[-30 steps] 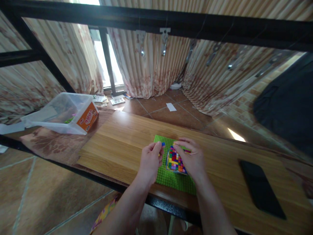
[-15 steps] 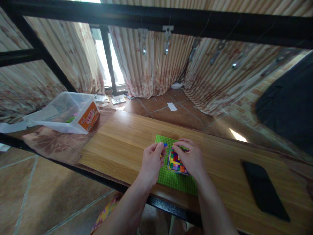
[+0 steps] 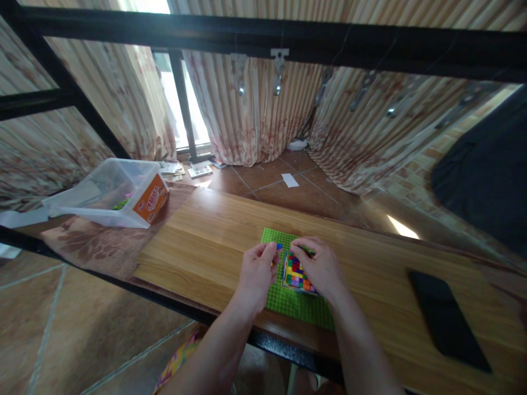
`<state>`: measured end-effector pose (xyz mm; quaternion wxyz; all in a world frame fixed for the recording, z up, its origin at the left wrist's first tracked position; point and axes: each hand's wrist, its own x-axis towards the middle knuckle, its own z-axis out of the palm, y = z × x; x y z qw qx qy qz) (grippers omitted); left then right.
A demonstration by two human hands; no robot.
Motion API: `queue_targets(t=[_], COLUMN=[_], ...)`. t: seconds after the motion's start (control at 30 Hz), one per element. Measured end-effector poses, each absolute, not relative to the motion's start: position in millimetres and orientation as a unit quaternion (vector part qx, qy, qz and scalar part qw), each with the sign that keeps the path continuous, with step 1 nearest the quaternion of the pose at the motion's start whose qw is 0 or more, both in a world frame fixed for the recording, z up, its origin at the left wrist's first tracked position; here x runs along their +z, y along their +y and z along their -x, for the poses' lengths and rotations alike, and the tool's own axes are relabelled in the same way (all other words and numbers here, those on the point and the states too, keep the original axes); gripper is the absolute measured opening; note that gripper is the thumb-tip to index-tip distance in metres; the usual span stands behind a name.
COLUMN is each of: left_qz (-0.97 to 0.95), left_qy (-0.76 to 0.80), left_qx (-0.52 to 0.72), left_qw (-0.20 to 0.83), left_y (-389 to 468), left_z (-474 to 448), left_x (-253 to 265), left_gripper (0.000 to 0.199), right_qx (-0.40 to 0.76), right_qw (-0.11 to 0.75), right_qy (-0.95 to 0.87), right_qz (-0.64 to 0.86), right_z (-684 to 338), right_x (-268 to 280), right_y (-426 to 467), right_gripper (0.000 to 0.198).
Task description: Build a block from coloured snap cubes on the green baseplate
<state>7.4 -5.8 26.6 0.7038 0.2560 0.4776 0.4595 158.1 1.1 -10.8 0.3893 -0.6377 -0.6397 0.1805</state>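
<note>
Between the thumb and forefinger of my left hand [image 3: 256, 271] is a small blue toy brick [image 3: 279, 247], held just above the green baseplate [image 3: 284, 304]. On that plate stands a low block of many-coloured toy bricks [image 3: 295, 274], with red, yellow, purple and orange studs on top. My right hand [image 3: 319, 265] rests over the far right part of this block. Its thumb and forefinger are pinched together at the block's far left corner, and whatever is in them is hidden.
The wooden table board [image 3: 197, 236] carries a black phone-like slab [image 3: 448, 321] at the right. A clear plastic bin [image 3: 94, 214] with an orange label and a few coloured pieces stands at the left. A dark metal bar [image 3: 263, 35] crosses above, with clips hanging below it.
The view has shifted very slightly. Both hands keep almost the same place and grip, and the blue brick is turned a little in my left fingers.
</note>
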Motion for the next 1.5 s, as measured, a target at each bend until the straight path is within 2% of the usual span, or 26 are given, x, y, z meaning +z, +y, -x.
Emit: queue_targets(t=[0.3,0.7,1.1,1.5], left_qz=[-0.272,-0.305,-0.273,-0.314], left_qy=[0.493,0.473,0.498,0.509], left_qx=[0.433,0.394,0.43,0.364], left_qw=[0.704,0.726,0.702,0.714], left_y=[-8,-10,-6,-10], left_z=[-12,-18,-12,-20], left_x=[25,21,25,23], left_gripper=[0.025,0.033,0.022,0.022], right_qx=[0.165,0.171,0.132,0.144], right_qw=[0.472,0.428,0.46,0.442], right_qy=[-0.622,-0.688,-0.621,-0.611], right_qz=[0.602,0.561,0.621,0.641], right_z=[-166,-154,-173,-159], right_x=[-5,11,1,-8], right_y=[-13,-24,-20,-14], right_gripper=[0.022,0.016,0.019,0.015])
